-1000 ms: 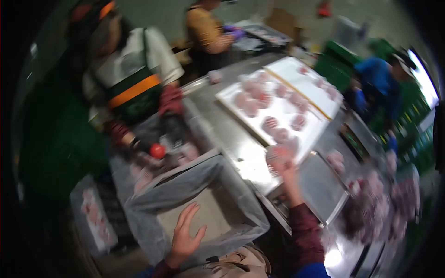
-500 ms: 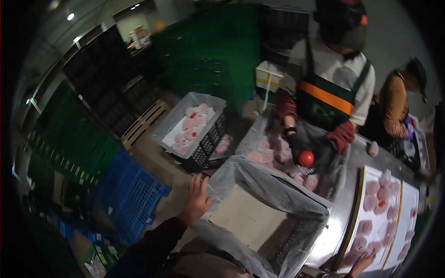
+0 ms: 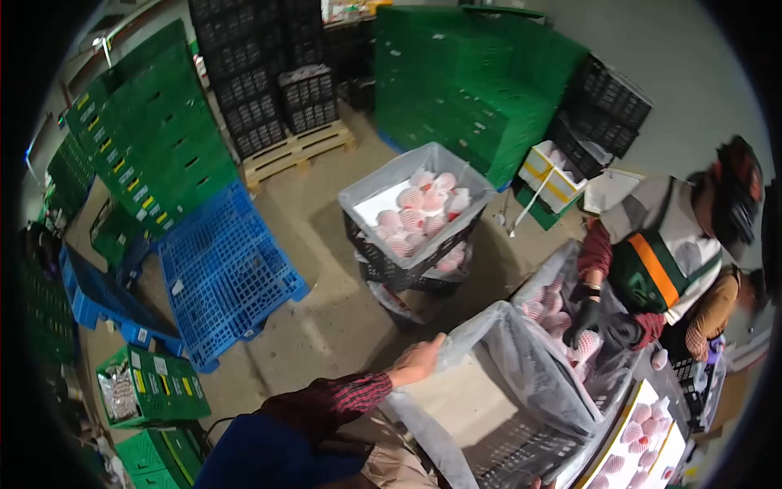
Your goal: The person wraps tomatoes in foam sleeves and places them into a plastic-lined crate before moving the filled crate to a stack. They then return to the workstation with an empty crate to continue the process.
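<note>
My left hand (image 3: 417, 361) grips the near rim of a black crate lined with a clear plastic bag (image 3: 521, 367); a cardboard sheet (image 3: 440, 393) lies on its bottom. My sleeve is dark red plaid. My right hand is out of the picture at the lower right. Beside my crate a co-worker (image 3: 664, 261) in an apron and dark gloves reaches into another lined crate (image 3: 554, 301) holding fruit in pink foam nets.
A stacked lined crate (image 3: 411, 212) of netted fruit stands on the floor ahead. Blue pallets (image 3: 224, 269) lie to the left, green crate stacks (image 3: 472, 81) and black crate stacks (image 3: 261, 73) behind. White trays with netted fruit (image 3: 643, 440) sit at the lower right.
The view has swung left, away from the steel table toward the floor. My left hand went from resting open by the crate to gripping its lined rim. My right hand left the picture.
</note>
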The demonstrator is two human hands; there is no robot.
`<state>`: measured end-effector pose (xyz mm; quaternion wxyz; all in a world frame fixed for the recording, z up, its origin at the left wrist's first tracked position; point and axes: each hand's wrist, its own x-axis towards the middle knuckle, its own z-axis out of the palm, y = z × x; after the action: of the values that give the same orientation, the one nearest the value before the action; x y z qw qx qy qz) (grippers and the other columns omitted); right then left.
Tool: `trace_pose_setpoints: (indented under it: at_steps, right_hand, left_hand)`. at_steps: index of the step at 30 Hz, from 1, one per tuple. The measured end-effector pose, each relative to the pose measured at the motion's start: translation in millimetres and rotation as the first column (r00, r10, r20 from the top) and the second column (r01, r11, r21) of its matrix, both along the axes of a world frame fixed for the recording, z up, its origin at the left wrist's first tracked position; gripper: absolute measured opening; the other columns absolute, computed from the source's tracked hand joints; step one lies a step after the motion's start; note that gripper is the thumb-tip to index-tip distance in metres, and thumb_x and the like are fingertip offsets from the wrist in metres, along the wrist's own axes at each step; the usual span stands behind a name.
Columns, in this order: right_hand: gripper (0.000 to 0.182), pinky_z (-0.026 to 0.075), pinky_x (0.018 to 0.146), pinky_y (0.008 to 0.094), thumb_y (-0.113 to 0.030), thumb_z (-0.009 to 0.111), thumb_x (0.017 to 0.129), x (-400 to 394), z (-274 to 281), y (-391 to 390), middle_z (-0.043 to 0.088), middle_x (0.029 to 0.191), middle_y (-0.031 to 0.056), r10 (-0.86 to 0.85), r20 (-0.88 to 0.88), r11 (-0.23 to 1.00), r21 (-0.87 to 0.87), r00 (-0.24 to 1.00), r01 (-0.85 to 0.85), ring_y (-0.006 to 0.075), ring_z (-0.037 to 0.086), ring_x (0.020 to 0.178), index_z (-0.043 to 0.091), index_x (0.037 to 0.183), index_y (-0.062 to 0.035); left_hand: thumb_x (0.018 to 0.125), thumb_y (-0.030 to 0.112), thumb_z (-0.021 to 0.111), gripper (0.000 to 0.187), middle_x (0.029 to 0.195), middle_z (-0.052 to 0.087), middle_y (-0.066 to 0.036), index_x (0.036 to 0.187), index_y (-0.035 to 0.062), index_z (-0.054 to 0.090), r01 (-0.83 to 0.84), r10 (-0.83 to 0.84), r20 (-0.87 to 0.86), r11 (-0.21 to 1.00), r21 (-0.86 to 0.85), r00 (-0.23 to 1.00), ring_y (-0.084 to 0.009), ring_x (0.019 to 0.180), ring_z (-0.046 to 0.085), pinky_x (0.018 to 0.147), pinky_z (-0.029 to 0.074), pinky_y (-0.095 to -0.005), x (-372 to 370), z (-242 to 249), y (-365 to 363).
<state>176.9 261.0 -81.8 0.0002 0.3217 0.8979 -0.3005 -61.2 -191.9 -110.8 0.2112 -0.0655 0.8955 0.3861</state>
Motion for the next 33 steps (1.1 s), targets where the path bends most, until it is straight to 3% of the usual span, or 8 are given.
trace_pose_setpoints:
  at_steps: [9,11,15,19,27,29,31,33]
  right_hand:
    - [0.05,0.054,0.078,0.0428,-0.032,0.066,0.099,4,91,-154,0.07,0.091,0.0279,0.145,-0.142,0.961,0.256,0.979,-0.105,0.0361,0.066,0.082,0.061,0.12,0.0127]
    - [0.044,0.055,0.077,0.0434,-0.033,0.067,0.097,-28,116,-218,0.071,0.091,0.0263,0.162,-0.003,0.952,0.262,0.987,-0.156,0.0356,0.068,0.084,0.066,0.114,0.0082]
    - [0.031,0.05,0.083,0.0447,-0.004,0.063,0.088,-91,93,-304,0.062,0.107,0.024,0.492,-0.32,0.859,0.029,0.81,-0.511,0.0406,0.062,0.095,0.061,0.117,0.0053]
    - [0.021,0.048,0.075,0.0427,-0.001,0.063,0.084,-122,73,-392,0.058,0.095,0.02,0.598,-0.407,0.728,-0.082,0.69,-0.68,0.0384,0.059,0.085,0.061,0.103,0.0055]
    - [0.019,0.049,0.072,0.0378,-0.009,0.067,0.089,-125,-69,-451,0.065,0.085,0.0156,0.533,-0.483,0.633,-0.318,0.695,-0.706,0.0247,0.06,0.077,0.063,0.102,0.004]
    - [0.021,0.049,0.072,0.0375,-0.012,0.068,0.091,-120,-89,-443,0.067,0.083,0.0158,0.509,-0.319,0.7,-0.387,0.799,-0.6,0.0237,0.06,0.074,0.062,0.103,0.0041]
    - [0.039,0.055,0.078,0.0374,-0.014,0.068,0.091,-112,-149,-415,0.07,0.107,0.0215,0.616,-0.433,0.741,0.035,0.658,-0.67,0.0266,0.067,0.088,0.062,0.125,0.0035]
    - [0.047,0.055,0.088,0.042,-0.01,0.066,0.089,-96,-119,-399,0.062,0.124,0.0273,0.589,-0.272,0.761,-0.131,0.761,-0.635,0.0383,0.067,0.107,0.057,0.134,0.0011]
  left_hand:
    - [0.09,0.013,0.063,0.06,0.107,0.069,-0.028,0.147,0.0038,0.043,-0.154,0.218,-0.177,0.935,0.318,0.96,-0.0439,0.097,0.068,0.083,0.054,-0.048,66,-99,-162]
    - [0.093,0.015,0.068,0.068,0.145,0.051,-0.028,0.15,-0.0053,0.037,-0.274,0.283,0.01,0.917,0.291,0.959,-0.0316,0.133,0.054,0.106,0.047,-0.0394,95,-63,-221]
    - [0.089,0.013,0.072,0.064,0.138,0.059,-0.027,0.145,-0.0045,0.047,-0.646,0.688,0.011,0.676,0.354,0.726,-0.0311,0.122,0.061,0.1,0.05,-0.0386,170,-35,-319]
    - [0.084,0.012,0.074,0.057,0.117,0.07,-0.023,0.135,-0.005,0.055,-0.644,0.501,-0.558,0.761,-0.08,0.662,-0.0265,0.097,0.07,0.086,0.054,-0.0394,274,-52,-430]
    - [0.084,0.013,0.07,0.055,0.104,0.074,-0.022,0.134,-0.0027,0.055,-0.721,0.484,-0.612,0.658,-0.217,0.626,-0.0386,0.096,0.071,0.084,0.054,-0.0417,292,17,-475]
    - [0.089,0.019,0.07,0.064,0.125,0.067,-0.024,0.146,0.001,0.047,-0.644,0.66,-0.1,0.67,-0.37,0.744,-0.0387,0.113,0.065,0.097,0.05,-0.0388,241,17,-464]
    - [0.087,0.031,0.073,0.084,0.149,0.048,-0.027,0.155,0.0034,0.031,-0.468,0.303,-0.41,0.791,-0.395,0.86,-0.0412,0.134,0.05,0.108,0.044,-0.048,220,-65,-471]
    - [0.088,0.031,0.072,0.088,0.16,0.032,-0.026,0.159,0.0069,0.025,-0.509,0.406,-0.326,0.78,-0.364,0.854,-0.0414,0.145,0.036,0.117,0.034,-0.0487,198,-65,-441]
